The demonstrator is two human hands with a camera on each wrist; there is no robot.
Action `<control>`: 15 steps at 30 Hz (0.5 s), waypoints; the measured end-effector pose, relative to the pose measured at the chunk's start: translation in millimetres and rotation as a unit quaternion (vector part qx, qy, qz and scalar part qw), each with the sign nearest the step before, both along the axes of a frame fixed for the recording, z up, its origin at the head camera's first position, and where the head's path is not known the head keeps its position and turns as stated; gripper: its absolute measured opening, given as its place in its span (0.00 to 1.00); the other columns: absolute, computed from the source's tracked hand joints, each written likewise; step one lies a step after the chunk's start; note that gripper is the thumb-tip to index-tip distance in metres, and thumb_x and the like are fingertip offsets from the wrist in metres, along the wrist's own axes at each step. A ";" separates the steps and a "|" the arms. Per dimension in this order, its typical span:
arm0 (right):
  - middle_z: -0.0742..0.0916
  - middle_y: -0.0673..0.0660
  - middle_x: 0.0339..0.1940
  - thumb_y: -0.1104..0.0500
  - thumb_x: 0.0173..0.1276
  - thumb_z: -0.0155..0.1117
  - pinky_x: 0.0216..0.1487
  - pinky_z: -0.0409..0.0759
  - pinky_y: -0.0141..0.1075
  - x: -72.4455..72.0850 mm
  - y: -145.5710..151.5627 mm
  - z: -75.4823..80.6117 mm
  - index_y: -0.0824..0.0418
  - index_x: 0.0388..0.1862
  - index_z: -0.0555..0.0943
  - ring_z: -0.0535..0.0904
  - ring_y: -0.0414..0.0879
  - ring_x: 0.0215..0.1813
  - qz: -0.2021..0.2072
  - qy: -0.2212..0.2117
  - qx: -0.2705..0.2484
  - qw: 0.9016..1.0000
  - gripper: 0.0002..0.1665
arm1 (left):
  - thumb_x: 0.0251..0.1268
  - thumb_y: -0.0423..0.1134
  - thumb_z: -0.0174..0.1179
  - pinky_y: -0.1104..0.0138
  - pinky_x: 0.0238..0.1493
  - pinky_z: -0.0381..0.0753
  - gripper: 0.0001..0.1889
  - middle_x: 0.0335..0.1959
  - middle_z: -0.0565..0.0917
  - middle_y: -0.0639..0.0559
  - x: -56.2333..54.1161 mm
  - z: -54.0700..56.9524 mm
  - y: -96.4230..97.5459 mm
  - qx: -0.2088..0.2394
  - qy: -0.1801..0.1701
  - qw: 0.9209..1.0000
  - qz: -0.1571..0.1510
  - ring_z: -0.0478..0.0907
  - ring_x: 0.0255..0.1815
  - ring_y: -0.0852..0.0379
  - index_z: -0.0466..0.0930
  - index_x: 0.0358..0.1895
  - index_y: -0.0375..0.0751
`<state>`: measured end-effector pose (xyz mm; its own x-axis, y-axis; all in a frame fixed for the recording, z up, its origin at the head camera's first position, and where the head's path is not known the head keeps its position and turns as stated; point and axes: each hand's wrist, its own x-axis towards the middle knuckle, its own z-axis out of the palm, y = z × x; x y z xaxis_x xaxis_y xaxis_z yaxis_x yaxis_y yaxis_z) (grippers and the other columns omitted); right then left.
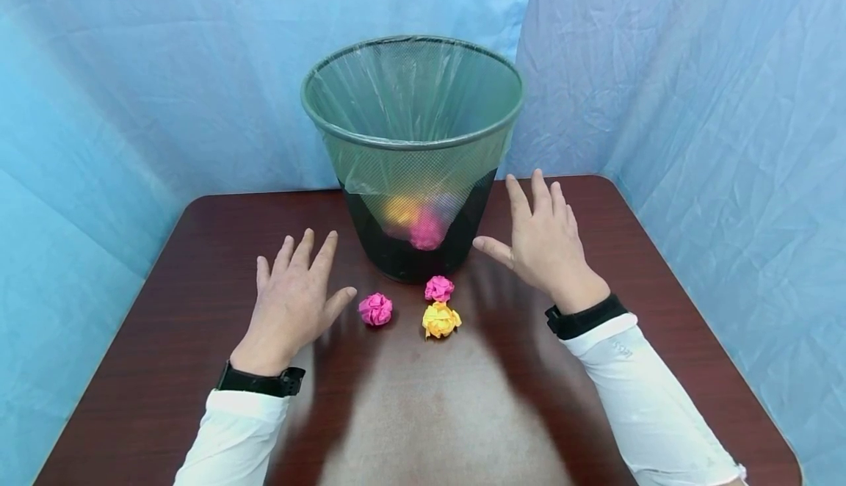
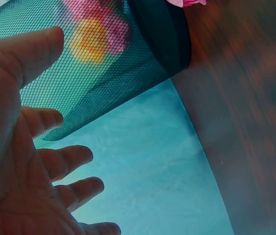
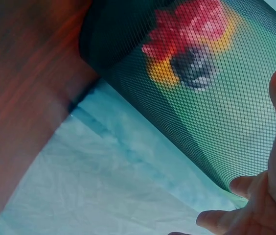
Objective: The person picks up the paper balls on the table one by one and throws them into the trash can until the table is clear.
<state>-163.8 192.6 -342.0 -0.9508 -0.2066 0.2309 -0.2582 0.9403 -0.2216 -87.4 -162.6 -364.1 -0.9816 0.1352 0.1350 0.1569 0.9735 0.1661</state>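
Note:
A mesh wastebasket (image 1: pixel 413 142) lined with a thin clear bag stands at the back of the table. Through its mesh show pink and yellow crumpled paper balls (image 2: pixel 90 41), and a dark one (image 3: pixel 194 67) in the right wrist view. On the table before it lie a pink paper ball (image 1: pixel 375 310), a second pink ball (image 1: pixel 439 288) and a yellow ball (image 1: pixel 440 320). My left hand (image 1: pixel 291 302), fingers spread, is left of the nearest pink ball and holds nothing. To the right of the basket my right hand (image 1: pixel 545 240) is also spread, with nothing in it.
Light blue curtains (image 1: pixel 165 89) hang behind and on both sides of the dark wooden table (image 1: pixel 152 310). The basket stands close to the table's back edge, its rim well above the tabletop. Each wrist wears a black band (image 1: pixel 584 315).

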 end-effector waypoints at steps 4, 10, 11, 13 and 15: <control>0.54 0.74 0.85 0.26 0.65 0.67 0.75 0.58 0.72 2.7 -1.9 -6.5 0.58 0.87 0.51 0.50 0.78 0.82 0.002 0.001 0.004 1.000 0.65 | 0.67 0.58 0.68 0.22 0.73 0.45 0.48 0.82 0.58 0.31 1.7 -3.1 3.0 -0.002 -0.004 1.000 -0.003 0.51 0.82 0.25 0.56 0.84 0.47; 0.54 0.73 0.85 0.25 0.65 0.66 0.76 0.56 0.72 5.8 -3.7 -18.2 0.57 0.87 0.50 0.49 0.77 0.82 0.004 -0.016 0.008 1.000 0.66 | 0.67 0.58 0.68 0.23 0.73 0.46 0.47 0.82 0.58 0.31 3.6 -10.1 8.0 0.000 -0.007 1.000 -0.009 0.51 0.82 0.26 0.56 0.84 0.47; 0.54 0.73 0.85 0.25 0.65 0.66 0.76 0.56 0.72 6.3 -4.0 -20.1 0.56 0.87 0.50 0.48 0.77 0.83 0.004 -0.021 0.008 1.000 0.66 | 0.67 0.58 0.68 0.23 0.73 0.46 0.48 0.82 0.58 0.31 3.7 -11.3 8.8 0.000 -0.008 1.000 -0.009 0.51 0.82 0.26 0.56 0.84 0.47; 0.54 0.73 0.85 0.25 0.65 0.66 0.76 0.56 0.72 7.0 -4.0 -24.2 0.56 0.87 0.49 0.48 0.77 0.83 0.004 -0.028 0.013 1.000 0.66 | 0.66 0.59 0.68 0.23 0.73 0.46 0.48 0.82 0.58 0.32 3.8 -13.3 10.3 0.000 -0.010 1.000 -0.008 0.51 0.82 0.26 0.57 0.84 0.47; 0.53 0.73 0.85 0.25 0.65 0.66 0.76 0.56 0.72 7.8 -4.1 -28.3 0.56 0.87 0.48 0.48 0.77 0.83 0.004 -0.036 0.020 0.999 0.66 | 0.65 0.59 0.69 0.23 0.73 0.46 0.48 0.82 0.59 0.32 4.3 -15.3 11.4 -0.002 -0.009 1.000 -0.008 0.52 0.82 0.26 0.57 0.84 0.47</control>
<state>-156.0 188.5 -370.3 -0.9632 -0.2216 0.1523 -0.2498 0.9471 -0.2015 -83.1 -151.1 -379.3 -0.9815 0.1521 0.1159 0.1702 0.9713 0.1663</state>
